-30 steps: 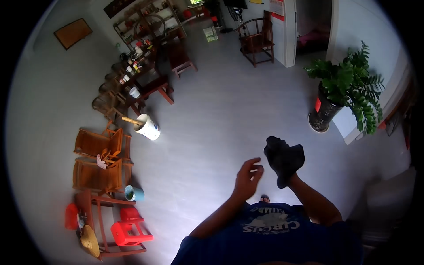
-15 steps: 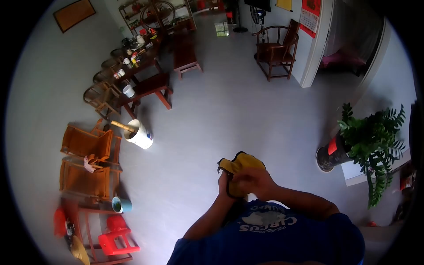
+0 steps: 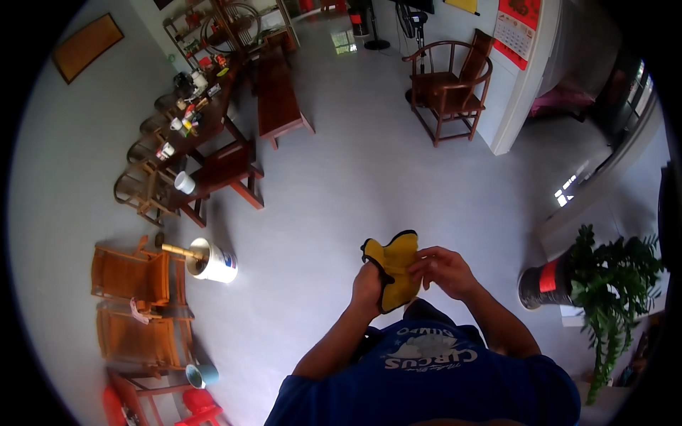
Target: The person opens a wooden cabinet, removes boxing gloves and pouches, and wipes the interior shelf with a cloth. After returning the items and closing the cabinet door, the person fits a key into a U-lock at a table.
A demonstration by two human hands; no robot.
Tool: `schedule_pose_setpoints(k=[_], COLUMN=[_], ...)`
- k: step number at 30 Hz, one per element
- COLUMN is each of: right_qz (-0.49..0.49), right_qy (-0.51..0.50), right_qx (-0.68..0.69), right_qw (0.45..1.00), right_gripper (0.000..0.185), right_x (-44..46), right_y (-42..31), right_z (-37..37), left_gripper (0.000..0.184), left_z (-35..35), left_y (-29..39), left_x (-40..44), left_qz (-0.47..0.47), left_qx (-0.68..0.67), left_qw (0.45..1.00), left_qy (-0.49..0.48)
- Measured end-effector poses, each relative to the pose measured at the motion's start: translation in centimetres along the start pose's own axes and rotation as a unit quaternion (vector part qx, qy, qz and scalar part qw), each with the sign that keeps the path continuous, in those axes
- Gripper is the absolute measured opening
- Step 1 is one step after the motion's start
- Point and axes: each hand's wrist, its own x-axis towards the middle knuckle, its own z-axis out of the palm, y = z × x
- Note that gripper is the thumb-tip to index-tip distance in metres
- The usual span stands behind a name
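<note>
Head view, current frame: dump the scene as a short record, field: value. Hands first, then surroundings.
left hand: the left hand grips a yellow cloth piece with black edging
right hand: the right hand has its fingers at the cloth's right edge; whether they pinch it is unclear
floor, left: white bucket with a wooden stick poking out; blue bucket
floor, right: potted plant
farther ahead: wooden armchair; red calendar on the wall beside it
</note>
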Motion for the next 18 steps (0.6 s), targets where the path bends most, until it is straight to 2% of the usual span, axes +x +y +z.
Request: schedule_pose_setpoints(k=[2, 3, 4, 5, 6, 7, 8, 9, 10, 11, 12, 14, 16, 18], right_qz=[0.002, -0.002, 0.020, 0.041, 0.058, 0.031, 0.080, 0.033, -0.075, -0.198, -0.187, -0.155, -0.179, -0.184], right_qy=[0.065, 0.091, 0.073, 0.052, 0.030, 0.031, 0.087, -0.002, -0.057, -0.067, -0.083, -0.108, -0.085, -0.051], right_qx=[-0.030, -0.077, -0.004, 0.064, 0.128, 0.174, 0.224, 0.084, -0.123, -0.310, -0.432, -0.649, -0.644, -0.649], right_qw=[0.997, 0.993, 0.997, 0.996, 0.990, 0.984, 0.967, 0.996, 0.988, 0.927, 0.878, 0.737, 0.739, 0.736], right_gripper=[0.039, 0.043, 0.045, 0.047, 0.049, 0.053, 0.056, 0.058, 0.057, 0.056, 0.054, 0.050, 0.042, 0.041], right_x=[4.9, 7.7, 9.9, 12.4, 15.6, 19.0, 21.9, 24.2, 26.7, 29.3, 31.7, 36.9, 42.8, 48.8], right_y=[-0.3, -0.6, -1.0, -1.3, -2.0, -1.6, -1.3, -4.2, -5.0, -5.8, -8.6, -16.4, -16.4, -14.2], right_z=[-4.4, -5.5, -6.4, -7.2, -7.8, -8.2, -9.1, -8.2, -9.0, -9.8, -9.1, -5.8, -8.6, -13.5], left_gripper=[0.044, 0.041, 0.041, 0.044, 0.051, 0.059, 0.066, 0.065, 0.065, 0.060, 0.045, 0.032, 0.025, 0.026], left_z=[0.0, 0.3, 0.2, 1.0, 1.0, 1.8, 2.5, 3.3, 3.7, 3.0, 2.4, -1.7, -5.6, -10.1], left_y=[3.0, 4.5, 6.8, 7.4, 7.9, 9.0, 9.8, 11.2, 13.1, 14.7, 16.5, 18.4, 21.2, 23.7], left_x=[5.2, 8.1, 10.7, 12.4, 15.1, 17.5, 18.8, 19.8, 21.2, 22.3, 23.1, 25.8, 28.9, 31.9], left_qz=[0.060, 0.089, 0.123, 0.117, 0.170, 0.226, 0.226, 0.224, 0.225, 0.245, 0.270, 0.306, 0.299, 0.242], left_qx=[0.071, 0.155, 0.504, 0.482, 0.545, 0.601, 0.645, 0.639, 0.632, 0.612, 0.587, 0.408, 0.389, 0.394], left_qw=[0.996, 0.984, 0.855, 0.868, 0.821, 0.766, 0.730, 0.736, 0.741, 0.751, 0.760, 0.851, 0.844, 0.838], left_qy=[0.007, 0.005, -0.004, 0.026, 0.002, -0.014, -0.019, -0.003, 0.013, 0.031, 0.064, 0.125, 0.219, 0.291])
